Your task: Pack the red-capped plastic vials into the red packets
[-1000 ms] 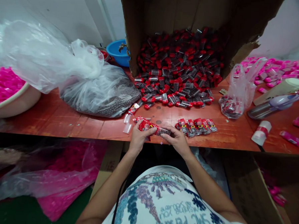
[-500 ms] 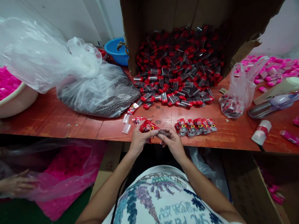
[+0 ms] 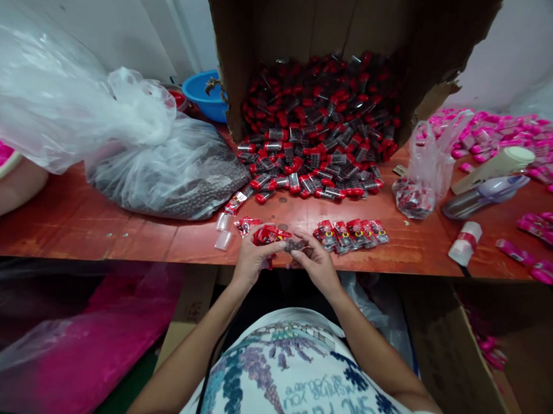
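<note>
At the centre of the frame, just above the near edge of the red table (image 3: pixel 163 245): both hands on one red packet (image 3: pixel 271 234) with a dark, bead-like filling at its right end. Left hand (image 3: pixel 250 256): thumb and fingers clamped on the red part. Right hand (image 3: pixel 320 265): thumb and fingertips pinched together on the dark end; fingers underneath hidden. Cannot tell whether the packet's end is sealed.

Just left of the left hand, two small clear pieces (image 3: pixel 223 240) lie flat, one above the other. Right of the right hand, a row of red packets (image 3: pixel 351 234), overlapping, dark ends toward the near edge.

Upper centre: torn cardboard box (image 3: pixel 233 50) on its side, a heap of red-capped containers (image 3: pixel 317 135) spilling from it onto the table. Centre left: tied clear bag (image 3: pixel 166 179), dark beads in its lower part. Upper left of centre: blue bowl (image 3: pixel 199 97), beside the box. Right of centre: small plastic bag (image 3: pixel 416 196), then a capped bottle (image 3: pixel 483 194), tilted. Upper right: spread of pink items (image 3: pixel 496 133).
</note>
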Demonstrator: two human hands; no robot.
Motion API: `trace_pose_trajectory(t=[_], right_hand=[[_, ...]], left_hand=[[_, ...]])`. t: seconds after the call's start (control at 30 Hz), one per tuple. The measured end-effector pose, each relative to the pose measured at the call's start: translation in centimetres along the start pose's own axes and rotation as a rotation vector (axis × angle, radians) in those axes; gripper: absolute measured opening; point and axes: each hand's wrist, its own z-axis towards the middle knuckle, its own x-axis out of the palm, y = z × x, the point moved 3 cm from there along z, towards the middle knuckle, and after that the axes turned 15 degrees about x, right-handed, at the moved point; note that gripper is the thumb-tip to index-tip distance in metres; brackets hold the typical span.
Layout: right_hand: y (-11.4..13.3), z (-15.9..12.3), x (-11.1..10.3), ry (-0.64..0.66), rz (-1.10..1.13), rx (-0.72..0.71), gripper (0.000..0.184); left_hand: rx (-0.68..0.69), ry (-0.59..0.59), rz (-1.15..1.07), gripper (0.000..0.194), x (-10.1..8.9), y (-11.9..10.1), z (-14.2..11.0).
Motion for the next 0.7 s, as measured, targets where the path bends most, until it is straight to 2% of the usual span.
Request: trace_pose_trajectory(t=[0.13, 0.23, 0.33, 0.47, 0.6, 0.7], right_hand=[[0.6, -0.7, -0.3, 0.010, -0.068, -0.026, 0.041], [1.1, -1.0, -0.9, 0.012, 0.023, 0.025, 0.053], [1.2, -0.9, -1.4, 0.021, 0.128, 0.074, 0.059], [0.4, -1.0, -1.9, 0.036, 0.221, 0.125, 0.056], [-0.5, -1.5, -2.4, 0.055, 0.268, 0.180, 0.053], [-0.6, -1.8, -2.7, 0.013, 0.240, 0.151, 0.053]], left_hand=[[0.045, 0.014, 0.121, 0.058, 0.5, -0.5, 0.4], [0.062, 0.006, 0.116, 0.059, 1.1, -0.8, 0.4], [0.058, 0.055, 0.079, 0.060, 2.0, -0.8, 0.1], [0.027, 0.093, 0.004, 0.059, 2.8, -0.2, -0.3], [-0.045, 0.174, -0.053, 0.070, 3.4, 0.4, -0.6], [-0.080, 0.174, -0.049, 0.072, 3.9, 0.9, -0.9]])
